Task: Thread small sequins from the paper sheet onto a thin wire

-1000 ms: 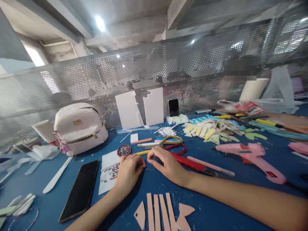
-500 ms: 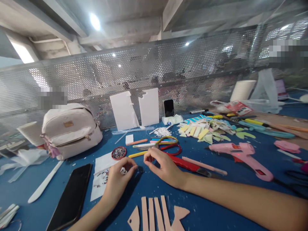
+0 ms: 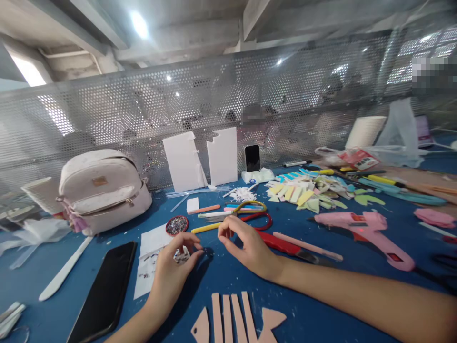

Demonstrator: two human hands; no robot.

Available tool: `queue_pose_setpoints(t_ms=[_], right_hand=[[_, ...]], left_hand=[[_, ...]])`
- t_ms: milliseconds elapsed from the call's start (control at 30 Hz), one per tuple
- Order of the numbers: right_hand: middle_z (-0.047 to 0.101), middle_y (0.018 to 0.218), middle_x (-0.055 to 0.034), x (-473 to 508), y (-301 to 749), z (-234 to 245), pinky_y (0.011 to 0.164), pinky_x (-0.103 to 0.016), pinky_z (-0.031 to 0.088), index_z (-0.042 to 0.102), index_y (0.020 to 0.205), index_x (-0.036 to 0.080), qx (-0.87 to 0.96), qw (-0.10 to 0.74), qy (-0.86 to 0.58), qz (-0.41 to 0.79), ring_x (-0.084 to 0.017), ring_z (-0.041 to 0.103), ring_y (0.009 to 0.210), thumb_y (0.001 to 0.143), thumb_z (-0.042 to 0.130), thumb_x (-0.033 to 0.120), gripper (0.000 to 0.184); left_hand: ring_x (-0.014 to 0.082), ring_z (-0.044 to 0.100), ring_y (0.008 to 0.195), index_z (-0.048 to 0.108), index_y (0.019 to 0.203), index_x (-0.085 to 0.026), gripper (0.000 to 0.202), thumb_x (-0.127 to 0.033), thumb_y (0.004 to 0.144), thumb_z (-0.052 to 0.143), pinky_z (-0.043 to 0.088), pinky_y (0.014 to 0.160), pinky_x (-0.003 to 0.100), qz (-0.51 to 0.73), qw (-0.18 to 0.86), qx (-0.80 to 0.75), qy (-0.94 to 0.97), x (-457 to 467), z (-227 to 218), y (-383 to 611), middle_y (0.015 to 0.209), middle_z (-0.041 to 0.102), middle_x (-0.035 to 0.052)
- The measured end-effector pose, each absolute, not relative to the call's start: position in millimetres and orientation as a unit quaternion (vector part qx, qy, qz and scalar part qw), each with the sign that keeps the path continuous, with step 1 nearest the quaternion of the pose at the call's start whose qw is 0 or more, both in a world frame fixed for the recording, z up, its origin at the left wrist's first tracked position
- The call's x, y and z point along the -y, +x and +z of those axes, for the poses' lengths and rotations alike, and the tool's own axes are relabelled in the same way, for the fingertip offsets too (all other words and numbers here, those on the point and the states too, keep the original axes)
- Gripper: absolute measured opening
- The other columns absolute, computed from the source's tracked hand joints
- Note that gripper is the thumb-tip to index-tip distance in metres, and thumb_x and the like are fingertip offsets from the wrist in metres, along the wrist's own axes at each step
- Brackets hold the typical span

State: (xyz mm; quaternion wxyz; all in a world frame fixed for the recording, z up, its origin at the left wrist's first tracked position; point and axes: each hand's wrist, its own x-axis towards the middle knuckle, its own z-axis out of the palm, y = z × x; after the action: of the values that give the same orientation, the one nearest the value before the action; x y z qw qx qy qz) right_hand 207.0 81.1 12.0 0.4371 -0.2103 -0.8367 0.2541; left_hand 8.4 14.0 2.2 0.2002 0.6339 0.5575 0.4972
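Observation:
My left hand [image 3: 174,267] rests on the blue table [image 3: 321,295], its fingers curled and pinching a small white speckled bit [image 3: 182,255] just over a white paper sheet [image 3: 152,259] strewn with glitter. My right hand [image 3: 246,247] lies a little to the right, thumb and forefinger pinched together near a yellow stick [image 3: 205,228]; what they hold is too small to make out. A round red dish of glitter [image 3: 176,225] sits just behind my left hand. Red and yellow scissors [image 3: 255,214] and a red cutter [image 3: 285,245] lie behind my right hand.
Pink foam strips [image 3: 232,317] lie at the near edge. A black phone [image 3: 102,288] and a white spatula [image 3: 64,274] are at the left, a beige backpack [image 3: 102,190] behind them. A pink glue gun [image 3: 364,228] and coloured foam scraps [image 3: 307,190] are at the right. A perforated metal screen [image 3: 143,124] backs the table.
My two hands have drawn apart. The left hand slid back toward the glitter paper and now shows a small white bit between its fingers; the right hand stayed near the yellow stick.

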Motion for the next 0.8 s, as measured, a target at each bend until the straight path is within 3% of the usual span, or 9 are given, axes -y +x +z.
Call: queue_pose_setpoints(t_ms=[800], right_hand=[[0.058,0.087,-0.0037,-83.1,207.2,9.0,0.070,-0.029,0.044,0.051,0.087,0.021,0.840,0.431,-0.232,0.234,-0.018,0.053,0.080,0.095,0.048,0.015,0.010]], left_hand=[[0.0184,0.058,0.069,0.062,0.086,-0.022,0.009,-0.017,0.079,0.064,0.044,0.068,0.029,0.491,0.196,-0.563,0.635,-12.0,4.2,7.8,0.078,0.069,0.0000]])
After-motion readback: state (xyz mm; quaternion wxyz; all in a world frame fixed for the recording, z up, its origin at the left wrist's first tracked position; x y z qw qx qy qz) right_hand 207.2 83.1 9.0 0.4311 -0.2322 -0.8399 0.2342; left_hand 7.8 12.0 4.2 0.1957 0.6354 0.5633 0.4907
